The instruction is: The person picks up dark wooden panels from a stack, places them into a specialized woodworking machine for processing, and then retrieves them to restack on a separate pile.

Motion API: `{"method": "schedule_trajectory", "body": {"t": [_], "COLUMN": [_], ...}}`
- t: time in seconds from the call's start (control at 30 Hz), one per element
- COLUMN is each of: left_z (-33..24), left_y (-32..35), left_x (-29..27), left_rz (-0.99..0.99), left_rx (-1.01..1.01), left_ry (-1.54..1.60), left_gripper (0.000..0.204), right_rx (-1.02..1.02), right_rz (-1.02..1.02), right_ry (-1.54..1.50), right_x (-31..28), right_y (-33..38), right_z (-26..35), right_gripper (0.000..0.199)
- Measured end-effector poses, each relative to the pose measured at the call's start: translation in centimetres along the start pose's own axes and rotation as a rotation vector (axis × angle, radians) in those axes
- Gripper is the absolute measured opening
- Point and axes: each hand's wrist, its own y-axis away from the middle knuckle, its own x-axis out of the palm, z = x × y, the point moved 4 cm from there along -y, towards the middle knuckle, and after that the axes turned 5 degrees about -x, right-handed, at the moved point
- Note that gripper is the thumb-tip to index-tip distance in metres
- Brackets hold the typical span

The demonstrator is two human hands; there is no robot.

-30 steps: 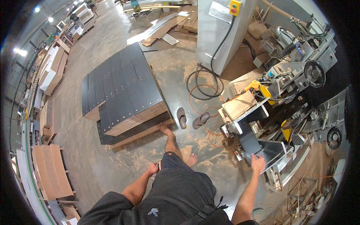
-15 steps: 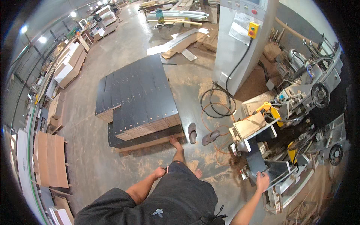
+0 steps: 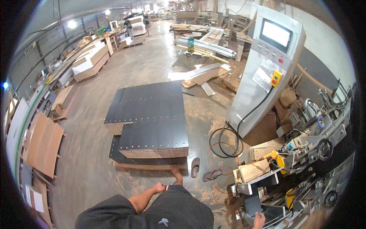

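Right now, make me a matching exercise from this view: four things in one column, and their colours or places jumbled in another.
Things:
1. Stack
2. Sandals
3. Button box
4. Right hand

Colours and places:
A. Yellow
B. Lower right, by a dark board
C. Black on top
D. On the floor, right of the stack

Pairs: 1-C, 2-D, 3-A, 4-B.

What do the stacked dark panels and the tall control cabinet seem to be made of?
Stacked panels: probably wood-based board with a smooth black facing; tan edges show at the front.
Control cabinet: likely sheet metal, painted pale grey; flat faces and crisp edges suggest this.
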Motion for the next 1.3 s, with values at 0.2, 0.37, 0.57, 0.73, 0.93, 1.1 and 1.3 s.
{"method": "schedule_trajectory", "body": {"t": [0.2,0.37,0.57,0.73,0.93,1.1,1.3], "left_z": [4.2,6.8,5.6,5.8,5.0,3.7,4.8], "left_y": [2.3,5.6,8.7,8.4,5.7,3.8,-3.6], "left_x": [1.1,4.4,5.8,4.9,4.6,4.4,-0.4], "left_rz": [-0.007,-0.026,0.004,0.007,0.068,0.1,0.019], "left_rx": [0.09,-0.139,-0.184,-0.133,-0.007,0.038,0.33], "left_ry": [-0.077,0.082,0.076,0.019,-0.139,-0.206,-0.508], "left_gripper": [0.039,0.044,0.048,0.05,0.046,0.046,0.048], "right_rx": [-0.035,-0.056,-0.086,-0.078,-0.113,-0.155,-0.001], "right_rz": [0.125,0.138,0.015,0.073,0.054,-0.028,0.09], "right_ry": [0.14,0.136,0.044,-0.017,-0.025,-0.008,-0.133], "right_x": [1.2,0.9,2.1,1.0,1.7,3.8,3.4], "right_y": [-0.1,0.5,-0.5,0.6,0.1,-1.3,0.9], "right_z": [-0.4,0.3,-1.0,1.4,0.3,-3.3,1.7], "right_gripper": [0.058,0.058,0.046,0.057,0.06,0.06,0.068]}}
